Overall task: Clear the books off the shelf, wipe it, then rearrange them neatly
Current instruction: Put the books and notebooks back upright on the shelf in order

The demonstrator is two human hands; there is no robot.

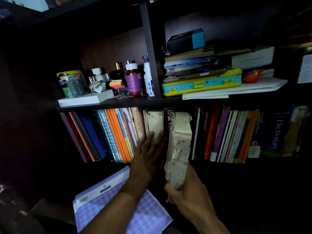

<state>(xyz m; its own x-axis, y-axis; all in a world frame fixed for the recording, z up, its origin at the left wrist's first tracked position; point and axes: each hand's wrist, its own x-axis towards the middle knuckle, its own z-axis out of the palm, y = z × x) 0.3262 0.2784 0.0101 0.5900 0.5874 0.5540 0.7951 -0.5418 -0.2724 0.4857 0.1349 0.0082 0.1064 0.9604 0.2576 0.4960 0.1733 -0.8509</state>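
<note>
Head view: right hand grips the tattered book half out of the lower shelf row, left hand flat-fingered against the pale neighbour; hold it braced, draw straight toward you, support the crumbling spine.

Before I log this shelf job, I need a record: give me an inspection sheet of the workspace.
Surface: lower shelf dark, packed with upright books.
Job's things: worn book partly out of the row; Mathematics book and Dictionary shelved.
Clutter: purple bottle, yellow case, sticky notes on the upper shelf; checked notebook below.
Hands: left hand flat against neighbouring books; right hand grips the worn book's lower end.
Cables: nothing seen.
Surroundings: dim; little else discernible.
</note>
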